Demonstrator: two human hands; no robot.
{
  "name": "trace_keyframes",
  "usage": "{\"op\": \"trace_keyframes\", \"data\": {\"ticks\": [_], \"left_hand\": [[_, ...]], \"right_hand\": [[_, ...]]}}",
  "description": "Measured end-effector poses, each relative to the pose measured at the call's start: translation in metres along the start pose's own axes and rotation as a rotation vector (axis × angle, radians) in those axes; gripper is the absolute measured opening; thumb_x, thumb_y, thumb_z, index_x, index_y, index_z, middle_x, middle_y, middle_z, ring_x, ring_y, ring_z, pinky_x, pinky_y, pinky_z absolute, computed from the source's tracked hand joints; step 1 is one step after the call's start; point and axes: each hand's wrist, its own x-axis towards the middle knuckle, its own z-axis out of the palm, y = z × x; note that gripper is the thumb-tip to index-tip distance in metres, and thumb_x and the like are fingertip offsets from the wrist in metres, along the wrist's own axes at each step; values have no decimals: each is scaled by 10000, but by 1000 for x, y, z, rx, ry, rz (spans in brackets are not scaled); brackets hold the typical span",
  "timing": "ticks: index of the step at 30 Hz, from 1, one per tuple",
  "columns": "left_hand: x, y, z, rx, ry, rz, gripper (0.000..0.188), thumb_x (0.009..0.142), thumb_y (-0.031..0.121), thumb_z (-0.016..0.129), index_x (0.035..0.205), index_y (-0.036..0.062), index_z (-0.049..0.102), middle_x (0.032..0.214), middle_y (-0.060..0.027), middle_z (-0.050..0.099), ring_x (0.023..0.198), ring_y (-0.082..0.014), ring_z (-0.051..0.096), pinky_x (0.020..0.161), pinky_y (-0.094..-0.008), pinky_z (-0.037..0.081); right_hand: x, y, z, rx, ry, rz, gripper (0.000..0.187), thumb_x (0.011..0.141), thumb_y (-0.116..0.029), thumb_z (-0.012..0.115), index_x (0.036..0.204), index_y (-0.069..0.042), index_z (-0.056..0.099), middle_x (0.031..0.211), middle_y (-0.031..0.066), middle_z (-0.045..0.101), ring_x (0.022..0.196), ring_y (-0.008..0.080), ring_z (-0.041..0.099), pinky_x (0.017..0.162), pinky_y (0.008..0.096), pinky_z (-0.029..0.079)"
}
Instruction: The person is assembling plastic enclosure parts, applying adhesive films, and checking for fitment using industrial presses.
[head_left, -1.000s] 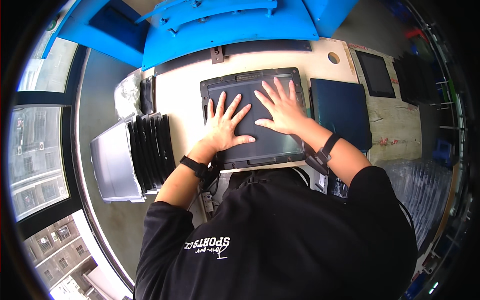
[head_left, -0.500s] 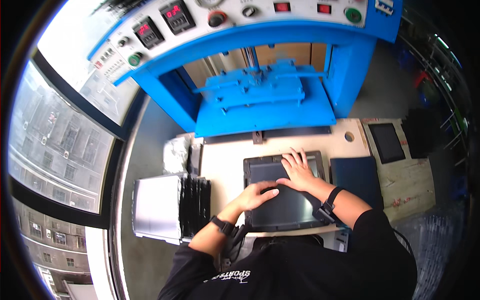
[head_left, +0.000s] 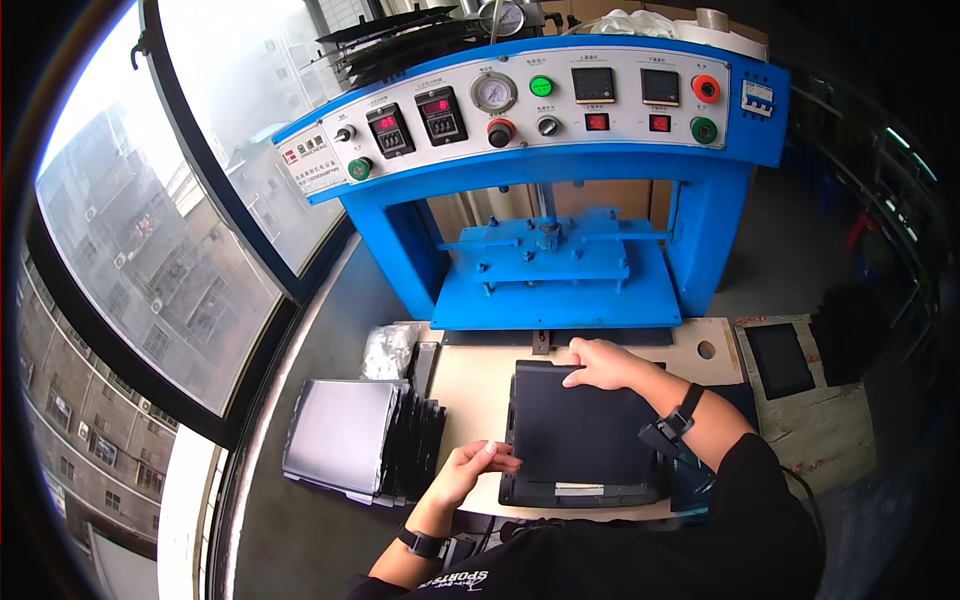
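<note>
A flat black rectangular panel (head_left: 585, 430) with a thin frame and a pale strip along its near edge lies on the light board in front of me. My right hand (head_left: 605, 363) is closed at its far edge, thumb on the top face and fingers curled over the rim. Beside the left edge is my left hand (head_left: 474, 470), its thumb and fingers apart and the fingertips at the rim. Whether they press on the panel I cannot tell. Both wrists wear black straps with small devices.
A blue press (head_left: 560, 300) with a control panel stands behind the board (head_left: 475, 405). To the left are a stack of grey-faced panels (head_left: 340, 435) and a clear plastic bag (head_left: 388, 352). A dark sheet (head_left: 735, 402) lies right, and a black panel (head_left: 780, 360) farther right.
The panel showed a glossy screen with both hands flat on it; now a matte black face shows. My right hand moved to the far edge, my left to the left edge. The view tilted up.
</note>
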Motion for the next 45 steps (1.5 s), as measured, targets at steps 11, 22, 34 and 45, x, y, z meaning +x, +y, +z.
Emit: {"op": "trace_keyframes", "data": {"ticks": [11,22,34,45], "left_hand": [[60,44,109,-449,-297,233,581,916,306,605,1319,-47,379,1286,-141,495,1197,-224,498,1047,-388,375],[67,44,120,-571,316,351,308,940,157,518,1230,66,469,1137,-80,573,971,-198,609,736,-368,544],[-139,53,-167,-583,800,441,369,893,161,623,1193,-27,518,1147,-145,606,1049,-263,601,941,-406,486],[-167,11,-285,-393,1121,-24,430,822,320,725,1076,3,582,934,-128,640,823,-269,653,699,-329,560]], "right_hand": [[-114,-61,14,-323,887,-691,285,695,-25,681,978,-43,659,799,85,634,721,252,637,725,375,532],[-129,-57,27,-281,655,-602,380,763,-108,695,1122,-21,607,1135,153,602,1142,335,537,988,460,402],[-148,12,74,143,374,-356,164,814,-104,658,942,-2,653,951,162,654,936,324,614,838,382,477],[-142,-46,113,90,254,-224,149,842,-134,621,923,-13,654,848,142,653,802,320,622,733,391,489]]}}
